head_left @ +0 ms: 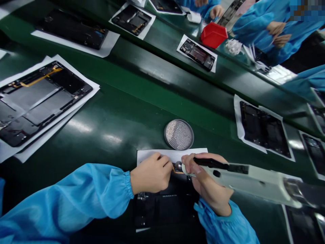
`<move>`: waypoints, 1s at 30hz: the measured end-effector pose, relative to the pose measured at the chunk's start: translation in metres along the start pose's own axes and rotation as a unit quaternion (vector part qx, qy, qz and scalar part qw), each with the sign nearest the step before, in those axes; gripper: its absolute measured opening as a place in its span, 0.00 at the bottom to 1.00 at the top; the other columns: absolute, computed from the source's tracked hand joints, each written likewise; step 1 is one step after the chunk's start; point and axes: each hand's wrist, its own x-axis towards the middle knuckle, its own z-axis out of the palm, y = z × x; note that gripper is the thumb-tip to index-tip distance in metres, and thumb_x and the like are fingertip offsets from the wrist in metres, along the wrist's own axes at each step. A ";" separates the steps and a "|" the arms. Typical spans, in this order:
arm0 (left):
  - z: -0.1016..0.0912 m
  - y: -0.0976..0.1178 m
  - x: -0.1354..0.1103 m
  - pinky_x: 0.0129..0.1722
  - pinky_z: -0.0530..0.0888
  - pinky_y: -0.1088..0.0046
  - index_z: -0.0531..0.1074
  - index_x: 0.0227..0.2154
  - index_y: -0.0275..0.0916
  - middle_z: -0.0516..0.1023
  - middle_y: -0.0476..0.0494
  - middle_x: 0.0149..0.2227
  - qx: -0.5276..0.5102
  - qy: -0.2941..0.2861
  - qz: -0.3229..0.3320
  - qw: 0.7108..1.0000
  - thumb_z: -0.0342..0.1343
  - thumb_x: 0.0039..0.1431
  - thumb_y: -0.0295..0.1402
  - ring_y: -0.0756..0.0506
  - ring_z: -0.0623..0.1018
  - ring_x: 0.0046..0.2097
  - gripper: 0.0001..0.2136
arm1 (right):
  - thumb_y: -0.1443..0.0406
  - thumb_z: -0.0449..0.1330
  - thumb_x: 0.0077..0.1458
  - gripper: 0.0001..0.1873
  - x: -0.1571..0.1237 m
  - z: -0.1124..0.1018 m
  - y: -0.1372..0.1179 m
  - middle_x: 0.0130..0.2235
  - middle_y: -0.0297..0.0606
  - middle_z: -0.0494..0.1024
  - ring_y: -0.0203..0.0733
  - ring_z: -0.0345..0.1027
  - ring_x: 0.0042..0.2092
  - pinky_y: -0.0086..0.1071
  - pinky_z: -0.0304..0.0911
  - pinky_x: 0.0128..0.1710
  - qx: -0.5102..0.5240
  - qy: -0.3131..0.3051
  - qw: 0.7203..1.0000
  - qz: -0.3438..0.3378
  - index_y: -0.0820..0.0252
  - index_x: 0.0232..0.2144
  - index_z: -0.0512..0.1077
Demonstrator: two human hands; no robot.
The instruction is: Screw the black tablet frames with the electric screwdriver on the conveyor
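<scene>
My right hand (207,183) is wrapped around the front of a pale electric screwdriver (256,179) with a black lever. Its metal nose points left, over the upper edge of an opened dark tablet-like device (167,210) lying on a white sheet (175,155). Close to the nose, my left hand (153,173) has its fingers curled and pinched together at the device's edge. What those fingers hold, if anything, is hidden. An orange flex cable (178,172) shows between the two hands. Just beyond the sheet sits a round metal screw tray (179,135) with a dotted surface.
To the left, an opened tablet (43,98) rests on stacked white sheets. Another opened device (264,127) lies to the right. Across the bench are more devices, a red bin (214,35) and co-workers in blue sleeves (256,25). The screwdriver's body extends far right.
</scene>
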 end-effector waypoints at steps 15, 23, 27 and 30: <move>-0.003 0.008 0.000 0.31 0.58 0.64 0.76 0.28 0.33 0.73 0.37 0.33 -0.011 0.020 -0.020 1.000 0.55 0.66 0.29 0.40 0.70 0.37 0.11 | 0.72 0.61 0.58 0.15 -0.006 0.002 -0.002 0.26 0.30 0.74 0.38 0.69 0.28 0.37 0.69 0.30 0.012 -0.025 1.000 -0.005 0.50 0.44 0.74; -0.005 0.008 0.000 0.32 0.59 0.63 0.76 0.29 0.32 0.73 0.35 0.35 -0.027 -0.013 -0.025 0.999 0.55 0.66 0.29 0.39 0.69 0.39 0.10 | 0.73 0.61 0.56 0.15 -0.008 0.003 0.002 0.29 0.33 0.75 0.40 0.69 0.30 0.40 0.69 0.30 0.017 -0.045 0.999 -0.001 0.52 0.43 0.73; -0.006 0.008 0.000 0.31 0.59 0.63 0.75 0.28 0.33 0.73 0.36 0.34 -0.027 -0.015 -0.032 0.999 0.54 0.66 0.29 0.40 0.69 0.38 0.11 | 0.73 0.61 0.55 0.15 -0.009 0.003 0.004 0.29 0.34 0.75 0.41 0.69 0.30 0.41 0.69 0.30 0.010 -0.050 0.999 -0.003 0.52 0.42 0.73; -0.006 0.009 0.001 0.31 0.60 0.63 0.75 0.28 0.33 0.74 0.36 0.34 -0.021 -0.003 -0.033 0.999 0.54 0.66 0.28 0.40 0.70 0.37 0.11 | 0.74 0.60 0.56 0.16 -0.011 -0.002 0.002 0.29 0.34 0.75 0.41 0.70 0.31 0.40 0.71 0.31 0.004 -0.058 0.998 0.007 0.51 0.44 0.73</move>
